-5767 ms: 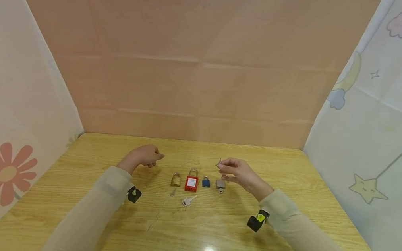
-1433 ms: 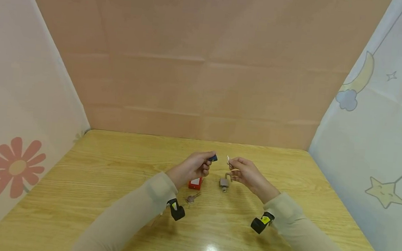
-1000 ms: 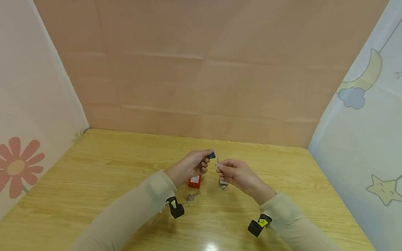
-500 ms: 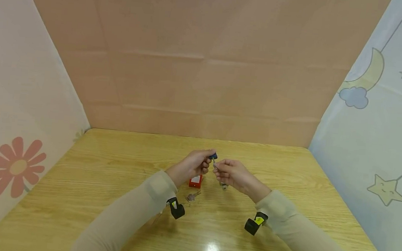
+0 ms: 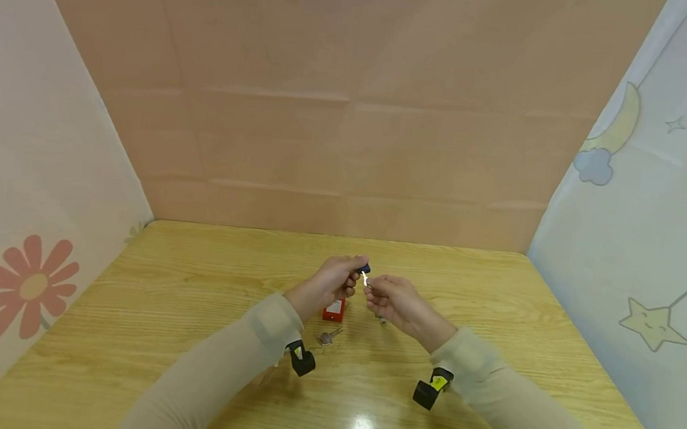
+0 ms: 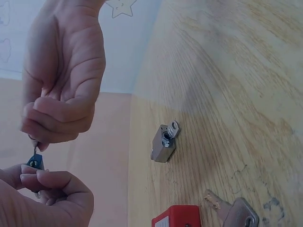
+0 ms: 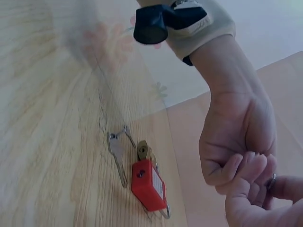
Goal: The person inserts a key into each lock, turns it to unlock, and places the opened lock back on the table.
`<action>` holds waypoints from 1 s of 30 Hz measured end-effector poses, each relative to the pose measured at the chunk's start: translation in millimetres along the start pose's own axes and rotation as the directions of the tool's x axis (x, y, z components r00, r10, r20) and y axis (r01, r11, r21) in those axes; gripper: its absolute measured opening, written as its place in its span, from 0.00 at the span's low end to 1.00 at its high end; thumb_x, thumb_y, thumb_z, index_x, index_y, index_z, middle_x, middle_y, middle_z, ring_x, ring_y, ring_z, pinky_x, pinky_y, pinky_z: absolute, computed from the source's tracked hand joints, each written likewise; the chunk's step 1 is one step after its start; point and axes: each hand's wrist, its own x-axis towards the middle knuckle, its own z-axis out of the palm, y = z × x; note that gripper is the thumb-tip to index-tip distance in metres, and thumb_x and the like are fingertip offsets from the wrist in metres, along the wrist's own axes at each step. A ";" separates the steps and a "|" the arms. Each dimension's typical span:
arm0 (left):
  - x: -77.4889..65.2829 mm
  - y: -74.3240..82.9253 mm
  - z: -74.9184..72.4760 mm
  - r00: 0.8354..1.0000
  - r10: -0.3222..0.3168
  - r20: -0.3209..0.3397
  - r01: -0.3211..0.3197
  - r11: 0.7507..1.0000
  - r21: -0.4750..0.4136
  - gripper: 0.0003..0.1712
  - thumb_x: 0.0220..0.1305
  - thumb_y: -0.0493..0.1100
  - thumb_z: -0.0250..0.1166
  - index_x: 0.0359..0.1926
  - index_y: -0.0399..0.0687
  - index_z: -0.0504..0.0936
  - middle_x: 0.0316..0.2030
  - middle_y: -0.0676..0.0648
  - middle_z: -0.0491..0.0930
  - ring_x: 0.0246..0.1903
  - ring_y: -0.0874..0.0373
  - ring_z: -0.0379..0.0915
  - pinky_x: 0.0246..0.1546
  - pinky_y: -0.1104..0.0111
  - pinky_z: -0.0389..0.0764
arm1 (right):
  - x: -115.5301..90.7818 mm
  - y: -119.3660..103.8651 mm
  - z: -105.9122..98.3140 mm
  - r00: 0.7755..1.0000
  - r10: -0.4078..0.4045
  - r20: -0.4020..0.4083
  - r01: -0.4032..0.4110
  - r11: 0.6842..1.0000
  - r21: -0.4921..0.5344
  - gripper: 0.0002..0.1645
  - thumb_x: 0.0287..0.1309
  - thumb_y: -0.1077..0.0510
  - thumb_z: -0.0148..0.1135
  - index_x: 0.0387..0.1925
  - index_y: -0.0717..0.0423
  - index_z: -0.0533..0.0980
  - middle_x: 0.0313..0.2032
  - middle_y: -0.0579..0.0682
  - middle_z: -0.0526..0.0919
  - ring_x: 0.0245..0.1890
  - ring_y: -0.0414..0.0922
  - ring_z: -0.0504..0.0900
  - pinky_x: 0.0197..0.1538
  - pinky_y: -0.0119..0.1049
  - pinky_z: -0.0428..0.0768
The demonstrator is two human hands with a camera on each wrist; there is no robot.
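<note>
Raised above the table's middle, my left hand (image 5: pixel 330 284) grips a small blue padlock (image 5: pixel 365 268) between thumb and curled fingers, its keyhole side facing my right hand (image 5: pixel 398 302). That hand pinches a small silver key (image 5: pixel 365 280), whose blade meets the padlock's keyhole side; how deep it sits cannot be told. In the left wrist view the blue padlock (image 6: pixel 36 161) shows just under the key blade (image 6: pixel 35 149). From the right wrist, my fingers hide most of both things.
A red padlock (image 7: pixel 148 184) stands on the wooden table beside a brass padlock (image 7: pixel 143 150). Loose keys (image 7: pixel 116 147) lie in front of them. A grey padlock (image 6: pixel 164 144) with a key (image 6: pixel 174 128) in it stands below my right hand.
My left hand has taken the blue padlock off the table and lifted it. My right hand has brought the key leftward, from apart to touching the padlock.
</note>
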 end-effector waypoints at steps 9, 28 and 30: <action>-0.2 -2.0 0.0 0.998 0.054 -0.018 -0.053 0.997 0.049 0.12 0.73 0.49 0.55 0.36 0.45 0.69 0.21 0.54 0.65 0.18 0.65 0.56 0.21 0.76 0.66 | -0.2 1.5 14.5 0.998 0.002 -0.067 0.003 0.996 0.085 0.09 0.75 0.61 0.41 0.41 0.60 0.67 0.30 0.44 0.77 0.29 0.35 0.75 0.39 0.26 0.79; 1.6 -3.1 -1.1 0.999 0.039 -0.022 -0.039 0.999 0.012 0.11 0.72 0.45 0.56 0.33 0.46 0.69 0.19 0.54 0.64 0.16 0.65 0.54 0.19 0.76 0.63 | 1.1 0.8 10.9 0.999 -0.017 -0.037 0.018 0.999 0.028 0.09 0.75 0.61 0.39 0.40 0.61 0.66 0.28 0.44 0.74 0.26 0.35 0.71 0.35 0.26 0.77; 2.2 -3.9 -1.7 0.999 0.032 -0.025 -0.031 0.999 0.014 0.11 0.71 0.46 0.57 0.32 0.46 0.69 0.18 0.54 0.64 0.16 0.65 0.54 0.19 0.75 0.63 | 1.2 0.9 10.5 1.000 -0.012 -0.026 0.014 0.999 0.041 0.09 0.75 0.61 0.39 0.42 0.62 0.66 0.29 0.44 0.74 0.26 0.35 0.71 0.35 0.25 0.77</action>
